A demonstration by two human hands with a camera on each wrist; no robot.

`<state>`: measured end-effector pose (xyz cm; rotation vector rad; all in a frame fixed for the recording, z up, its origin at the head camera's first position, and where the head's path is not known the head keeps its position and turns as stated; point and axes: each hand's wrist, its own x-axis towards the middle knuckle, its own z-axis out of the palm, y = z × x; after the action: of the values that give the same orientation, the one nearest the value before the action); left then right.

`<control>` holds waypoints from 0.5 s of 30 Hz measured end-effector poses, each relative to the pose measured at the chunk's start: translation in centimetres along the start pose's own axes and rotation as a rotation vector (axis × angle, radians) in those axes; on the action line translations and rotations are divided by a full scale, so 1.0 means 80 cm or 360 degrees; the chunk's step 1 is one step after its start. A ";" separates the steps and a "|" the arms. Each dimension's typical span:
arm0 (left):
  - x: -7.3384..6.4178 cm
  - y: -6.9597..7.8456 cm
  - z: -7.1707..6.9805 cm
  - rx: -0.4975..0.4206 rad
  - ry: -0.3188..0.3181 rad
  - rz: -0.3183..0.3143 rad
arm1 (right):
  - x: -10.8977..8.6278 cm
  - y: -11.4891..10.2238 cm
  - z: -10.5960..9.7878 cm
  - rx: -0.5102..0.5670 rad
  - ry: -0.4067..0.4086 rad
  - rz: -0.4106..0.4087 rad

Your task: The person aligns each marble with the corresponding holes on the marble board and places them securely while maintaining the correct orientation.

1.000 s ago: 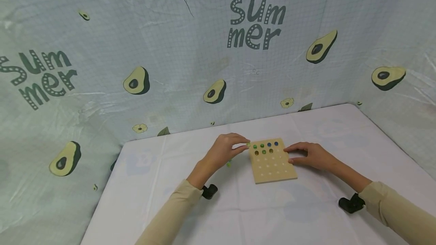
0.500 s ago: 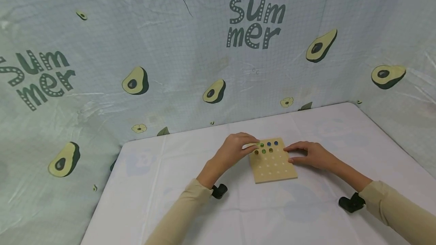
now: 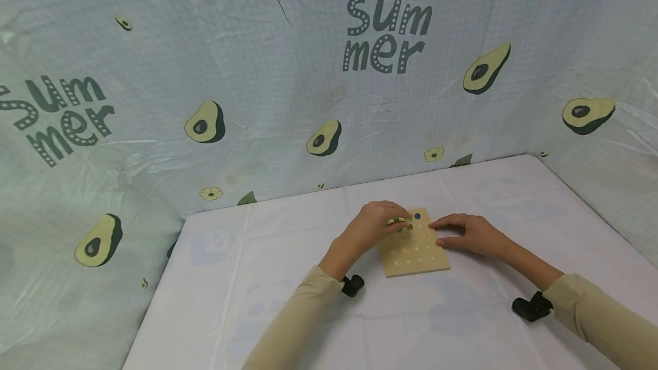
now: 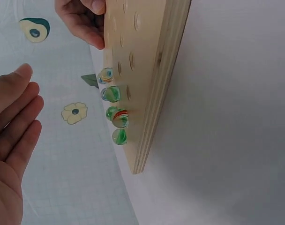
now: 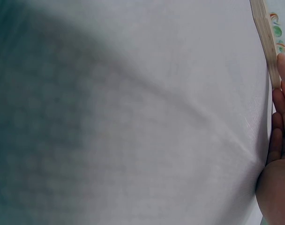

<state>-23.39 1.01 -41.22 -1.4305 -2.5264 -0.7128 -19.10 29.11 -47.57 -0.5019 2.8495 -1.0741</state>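
A square wooden marble board (image 3: 418,256) with rows of round hollows lies on the table. Glass marbles sit along its far rows, among them a blue marble (image 3: 417,216) and a green swirled marble (image 4: 112,93). Over these far rows my left hand (image 3: 372,226) has thumb and fingertips close together. It pinches a small pale green marble, which the fingers hide now. The right hand (image 3: 473,236) holds the board's right edge with thumb and forefinger. In the left wrist view, the left hand (image 4: 11,136) appears beside the row of marbles, apart from the board.
A white cloth covers the table (image 3: 288,244). Behind it hangs a pale curtain (image 3: 267,84) printed with avocados and lettering. Black wrist cameras (image 3: 353,285) are strapped under both wrists, close above the cloth.
My left hand has moved right, from the board's left corner to over its marble rows, covering several marbles. The right hand and the board have stayed put.
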 end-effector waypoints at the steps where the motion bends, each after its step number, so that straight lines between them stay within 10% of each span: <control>1: 0.002 0.001 0.002 0.0024 -0.0020 -0.0010 | 0.000 0.000 0.000 0.0005 -0.0001 0.0000; 15: 0.033 0.004 0.029 0.0125 -0.0172 -0.0292 | -0.003 -0.001 0.000 0.0011 0.0005 -0.0008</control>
<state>-24.29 4.24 -42.22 -1.2566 -2.7624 -0.5699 -18.85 29.10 -47.52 -0.5080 2.8476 -1.0861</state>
